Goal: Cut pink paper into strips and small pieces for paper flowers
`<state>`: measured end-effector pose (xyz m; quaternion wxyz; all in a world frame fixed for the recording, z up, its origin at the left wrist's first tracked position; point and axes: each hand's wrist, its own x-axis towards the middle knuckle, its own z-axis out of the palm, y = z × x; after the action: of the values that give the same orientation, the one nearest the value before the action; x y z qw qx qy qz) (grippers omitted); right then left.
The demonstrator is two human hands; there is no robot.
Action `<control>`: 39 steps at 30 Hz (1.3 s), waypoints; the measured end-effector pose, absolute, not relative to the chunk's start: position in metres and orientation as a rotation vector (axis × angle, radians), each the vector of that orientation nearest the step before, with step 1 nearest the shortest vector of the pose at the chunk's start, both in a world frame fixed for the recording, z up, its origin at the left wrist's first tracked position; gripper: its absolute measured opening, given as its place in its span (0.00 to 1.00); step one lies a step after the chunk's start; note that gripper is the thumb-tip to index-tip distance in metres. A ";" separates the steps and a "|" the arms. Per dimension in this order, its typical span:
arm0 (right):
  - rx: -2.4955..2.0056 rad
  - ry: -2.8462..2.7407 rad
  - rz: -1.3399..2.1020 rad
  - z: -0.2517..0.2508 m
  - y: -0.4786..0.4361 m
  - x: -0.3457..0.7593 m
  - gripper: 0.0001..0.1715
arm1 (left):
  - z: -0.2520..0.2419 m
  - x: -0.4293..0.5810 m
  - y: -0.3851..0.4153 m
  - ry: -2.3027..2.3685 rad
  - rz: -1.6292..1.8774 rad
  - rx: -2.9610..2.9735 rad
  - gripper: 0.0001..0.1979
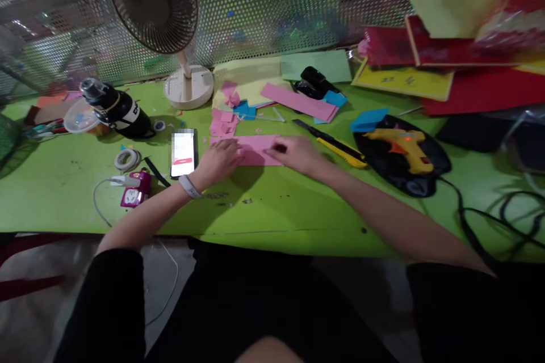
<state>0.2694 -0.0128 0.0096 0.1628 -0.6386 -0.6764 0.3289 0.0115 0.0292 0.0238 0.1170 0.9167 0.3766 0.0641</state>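
A pink paper strip (255, 150) lies flat on the green table (272, 204), in the middle. My left hand (221, 160) rests on its left end with the fingers curled down against the paper. My right hand (298, 153) lies on its right end, fingers pressed to the sheet; a small dark thing shows at the fingertips, too blurred to name. A wristband sits on my left wrist. A pile of small pink paper pieces (223, 122) lies just behind the strip.
A phone (183, 153) lies left of my hand, beside tape rolls (126, 159) and a pink charger (135, 190). A fan (170, 22), a black bottle (117, 109), a yellow cutter (336, 144), a glue gun (402, 147) on a dark mat, and coloured paper sheets (426, 68) surround the work spot.
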 end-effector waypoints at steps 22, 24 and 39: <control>-1.817 -2.330 0.197 -0.027 -0.048 0.362 0.26 | -0.038 0.022 0.013 0.861 0.115 2.800 0.44; -1.763 -2.389 0.210 -0.025 -0.047 0.360 0.26 | -0.037 0.022 0.013 0.859 0.101 2.805 0.44; -1.620 -2.296 0.470 -0.030 -0.061 0.375 0.29 | -0.034 0.023 0.012 0.854 0.130 2.822 0.41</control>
<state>0.3746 -0.0606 -0.0296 0.1456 -0.5626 -0.7973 0.1631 0.0225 0.0124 -0.0343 0.0949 0.9519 0.2880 0.0440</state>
